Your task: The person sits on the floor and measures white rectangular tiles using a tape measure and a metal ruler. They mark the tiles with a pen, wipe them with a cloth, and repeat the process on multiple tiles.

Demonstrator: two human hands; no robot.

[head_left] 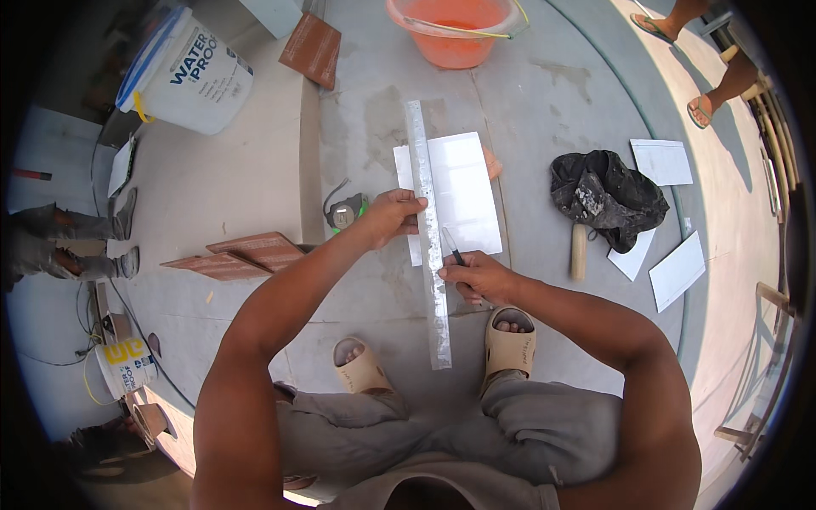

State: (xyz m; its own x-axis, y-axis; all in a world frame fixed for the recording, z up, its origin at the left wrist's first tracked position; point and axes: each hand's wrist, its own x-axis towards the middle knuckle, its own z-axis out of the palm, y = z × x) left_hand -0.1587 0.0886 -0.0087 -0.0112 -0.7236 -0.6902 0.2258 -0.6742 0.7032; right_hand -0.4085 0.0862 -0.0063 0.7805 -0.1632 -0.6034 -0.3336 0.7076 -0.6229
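Top edge crops orange bucket (450,44), metal strip (419,153) hides part of white tile (467,200), upper-right bystander (736,78) is cut off.

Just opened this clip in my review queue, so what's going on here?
The person's left hand holds a long metal straightedge across a white tile; the right hand holds a slim dark-handled tool close beside the straightedge. A tape measure lies left of the tile, a crumpled black bundle right of it.
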